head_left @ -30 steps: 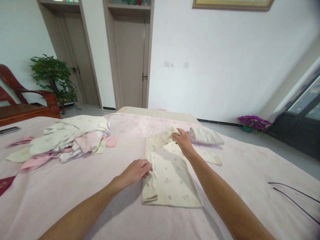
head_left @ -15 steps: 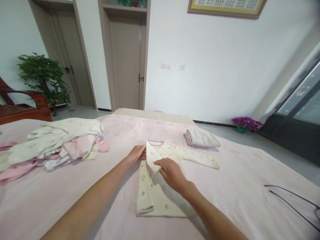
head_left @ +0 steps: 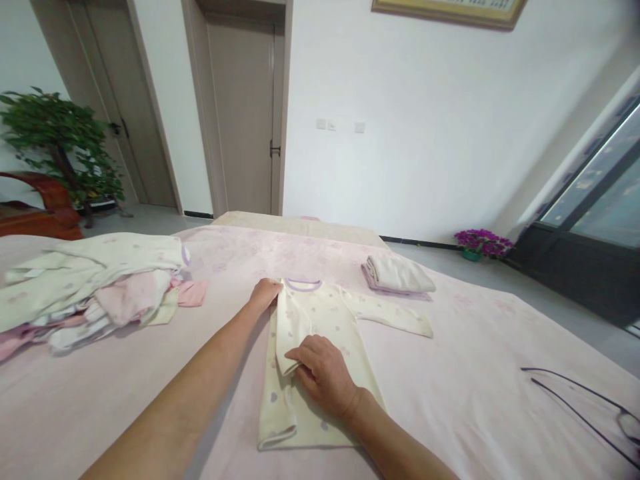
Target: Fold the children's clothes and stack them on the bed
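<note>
A cream long-sleeved child's shirt [head_left: 345, 333] with small printed shapes and a lilac neckline lies on the pink bedspread in front of me. Its left side is folded inward, and that sleeve runs down over the body. My left hand [head_left: 266, 293] grips the shirt at the folded shoulder, beside the neckline. Lower down, my right hand [head_left: 323, 373] pinches the cuff end of the folded sleeve above the shirt's middle. The other sleeve stretches out flat to the right.
A loose heap of clothes [head_left: 115, 280] lies at the left. Folded garments [head_left: 400, 277] are stacked at the back right. Eyeglasses [head_left: 580, 393] rest near the right edge of the pink bedspread [head_left: 475, 400]. A wooden chair [head_left: 45, 207] and a plant stand beyond.
My right hand has drawn the sleeve's cuff end down toward me, straightening it along the body. My left hand stays at the shoulder. The view has shifted slightly.
</note>
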{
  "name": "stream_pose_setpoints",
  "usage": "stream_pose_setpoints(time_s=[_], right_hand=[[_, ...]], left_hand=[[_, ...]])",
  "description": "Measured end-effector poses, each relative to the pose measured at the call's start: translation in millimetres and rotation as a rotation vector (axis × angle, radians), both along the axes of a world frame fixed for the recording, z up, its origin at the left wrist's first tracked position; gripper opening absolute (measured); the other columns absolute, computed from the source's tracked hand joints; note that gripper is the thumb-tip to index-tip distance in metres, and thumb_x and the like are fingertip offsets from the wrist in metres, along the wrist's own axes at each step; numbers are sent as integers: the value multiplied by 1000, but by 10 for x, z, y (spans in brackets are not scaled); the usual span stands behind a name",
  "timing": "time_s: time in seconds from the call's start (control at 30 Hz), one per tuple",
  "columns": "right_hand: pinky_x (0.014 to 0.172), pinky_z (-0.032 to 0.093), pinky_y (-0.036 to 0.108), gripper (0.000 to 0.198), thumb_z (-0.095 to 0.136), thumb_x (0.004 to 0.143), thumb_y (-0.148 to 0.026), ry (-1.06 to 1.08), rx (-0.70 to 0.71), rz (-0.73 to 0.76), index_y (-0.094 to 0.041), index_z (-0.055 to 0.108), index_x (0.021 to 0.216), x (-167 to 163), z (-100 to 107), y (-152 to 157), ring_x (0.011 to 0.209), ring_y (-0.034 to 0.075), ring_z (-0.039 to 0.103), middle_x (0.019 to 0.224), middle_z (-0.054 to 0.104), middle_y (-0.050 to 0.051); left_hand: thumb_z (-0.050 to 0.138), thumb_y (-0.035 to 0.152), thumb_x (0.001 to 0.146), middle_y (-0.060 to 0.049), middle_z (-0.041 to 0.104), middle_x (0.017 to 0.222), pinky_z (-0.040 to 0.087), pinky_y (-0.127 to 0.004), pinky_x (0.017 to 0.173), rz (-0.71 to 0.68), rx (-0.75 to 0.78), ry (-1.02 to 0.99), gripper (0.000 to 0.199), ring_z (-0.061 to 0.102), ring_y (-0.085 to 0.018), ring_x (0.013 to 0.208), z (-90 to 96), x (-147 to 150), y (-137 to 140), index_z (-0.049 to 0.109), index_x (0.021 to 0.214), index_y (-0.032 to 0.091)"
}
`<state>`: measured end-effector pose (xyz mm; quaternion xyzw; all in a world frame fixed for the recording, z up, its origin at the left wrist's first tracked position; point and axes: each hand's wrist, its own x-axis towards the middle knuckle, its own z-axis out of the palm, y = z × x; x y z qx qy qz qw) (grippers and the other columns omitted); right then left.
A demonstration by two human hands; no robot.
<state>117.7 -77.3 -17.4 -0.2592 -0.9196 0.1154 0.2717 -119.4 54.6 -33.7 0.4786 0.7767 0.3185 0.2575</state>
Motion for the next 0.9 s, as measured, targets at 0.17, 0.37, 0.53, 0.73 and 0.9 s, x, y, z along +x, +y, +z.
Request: stream_pose_setpoints(time_s=[0.17,0.37,0.53,0.73,0.9], right_hand=[[74,34,30,19,60,87,-17,-67,28,31,-24,66,104,-58,32,-48,83,18,51,88,60,2],[72,33,31,7,61,90,-27,-147,49,60,-23,66,93,-98,44,-105,82,18,50,84,59,2],[72,32,31,19,56,95,-37,-163,52,86,-22,66,86,-86,97,-143,80,18,50,82,59,2],[73,31,32,9,65,84,-32,-175,41,119,-23,66,83,-62,123,-156,80,18,49,81,59,1],[74,31,32,13,69,75,-26,-188,30,160,-24,67,88,-21,153,-195,81,18,49,86,60,1]], left_hand=[[53,33,82,-13,75,93,47,-29,68,13,-12,176,24,70,-28,94,-49,-42,70,72,85,19],[50,34,85,-12,72,110,48,-34,76,12,-26,343,27,66,-30,104,-26,20,62,68,101,24],[48,38,87,-12,72,107,47,-37,79,2,-22,432,27,67,-31,103,4,56,9,64,103,23],[43,49,92,-14,68,113,46,-43,83,32,26,487,39,66,-33,103,-50,70,-54,54,116,21],[43,50,93,-15,65,117,46,-43,84,47,37,486,41,66,-32,104,-86,33,-22,50,120,20]])
